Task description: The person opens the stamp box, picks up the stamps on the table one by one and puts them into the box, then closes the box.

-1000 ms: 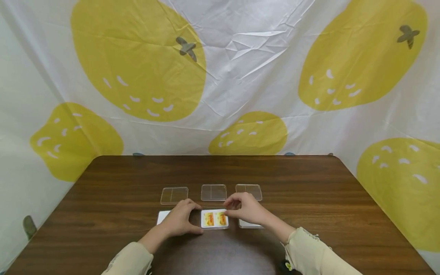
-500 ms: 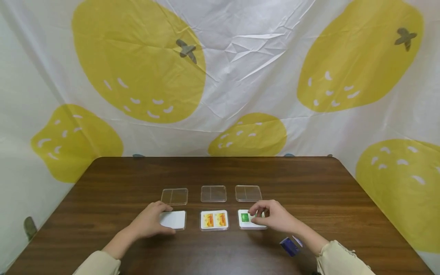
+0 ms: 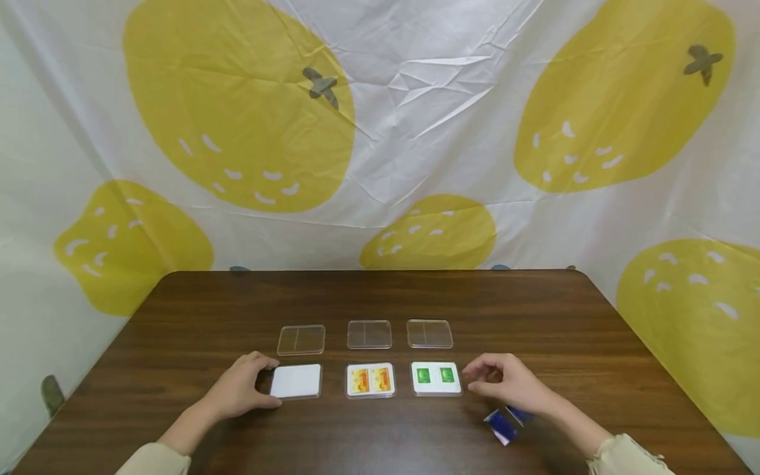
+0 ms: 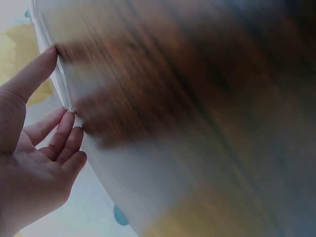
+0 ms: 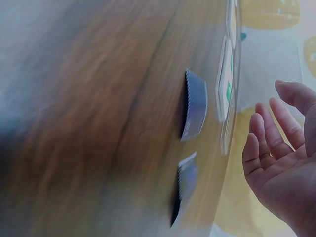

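Three flat clear cases stand in a row. At the left end of the left case, which has a plain white top, my left hand holds its thumb and fingers spread around the near and far corners. In the left wrist view, the fingertips are at the case's edge. The middle case shows two orange-yellow pictures on white, the right case two green ones. Just right of that one hovers my right hand, fingers curved, holding nothing. Two dark blue stamp-like pieces with toothed edges lie below it.
Three clear lids lie behind the cases: a left lid, a middle lid and a right lid. The brown wooden table ends at a curtain with yellow fruit prints.
My left hand has gone from the middle case to the left case's left end. My right hand has moved right, off the right case, uncovering its green pictures. The blue pieces have come into view.
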A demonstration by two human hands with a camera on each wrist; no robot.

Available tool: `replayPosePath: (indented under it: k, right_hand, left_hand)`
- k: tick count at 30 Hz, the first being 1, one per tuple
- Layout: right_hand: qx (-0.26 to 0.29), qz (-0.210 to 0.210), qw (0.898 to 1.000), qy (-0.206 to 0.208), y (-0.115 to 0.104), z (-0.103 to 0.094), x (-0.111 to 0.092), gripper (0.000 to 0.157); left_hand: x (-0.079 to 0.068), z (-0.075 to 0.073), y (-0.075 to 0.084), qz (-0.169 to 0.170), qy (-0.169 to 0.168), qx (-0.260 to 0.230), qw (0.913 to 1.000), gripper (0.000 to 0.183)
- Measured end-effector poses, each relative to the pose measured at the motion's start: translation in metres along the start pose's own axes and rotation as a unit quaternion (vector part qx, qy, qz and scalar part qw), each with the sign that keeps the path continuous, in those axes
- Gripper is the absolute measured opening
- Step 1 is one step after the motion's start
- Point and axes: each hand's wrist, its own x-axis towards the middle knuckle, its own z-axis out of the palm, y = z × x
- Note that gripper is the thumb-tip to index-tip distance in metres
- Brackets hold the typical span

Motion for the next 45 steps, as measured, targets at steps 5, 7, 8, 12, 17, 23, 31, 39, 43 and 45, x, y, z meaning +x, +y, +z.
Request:
replayPosePath:
  k: [5,7,8,12,17,23,31,39,43,45]
  right_hand:
    - [-0.006,0.011,1.0,0.023,0.005,-0.009,-0.013,0.017]
    - [-0.021,0.025,0.999,0.037,0.007,-0.013,-0.019,0.016]
    - [-0.031,0.033,0.998,0.045,0.009,-0.016,-0.022,0.016]
    - [-0.074,0.094,0.99,0.07,0.011,-0.026,-0.035,0.022]
    - [-0.128,0.176,0.971,0.099,0.012,-0.03,-0.05,0.027]
    - [-0.198,0.226,0.947,0.112,0.012,-0.023,-0.063,0.03]
    - [-0.261,0.196,0.934,0.144,0.011,-0.01,-0.068,0.042]
    - [-0.292,0.154,0.929,0.166,0.015,-0.006,-0.071,0.033]
    - [-0.281,0.165,0.931,0.165,0.014,-0.007,-0.071,0.029]
    - [-0.273,0.174,0.932,0.165,0.014,-0.007,-0.07,0.026]
  left_hand:
    - [-0.001,0.0,0.0,-0.001,-0.001,0.0,1.0,0.062]
    - [-0.001,0.0,0.0,-0.001,0.0,0.0,1.0,0.062]
    - [-0.001,0.0,0.0,0.0,0.0,0.0,1.0,0.061]
    - [-0.001,0.0,0.001,-0.001,0.001,-0.004,1.0,0.061]
    - [-0.001,0.0,0.001,-0.008,0.0,-0.011,0.9999,0.061]
    - [-0.001,-0.001,0.001,-0.015,-0.005,-0.019,0.9997,0.062]
    - [0.0,0.0,0.0,-0.012,0.001,-0.01,0.9999,0.061]
    - [0.0,0.001,-0.001,-0.014,-0.004,-0.015,0.9998,0.061]
    - [0.0,0.0,0.0,-0.011,-0.001,-0.015,0.9998,0.061]
    - [0.0,0.0,0.0,-0.011,-0.001,-0.016,0.9998,0.061]
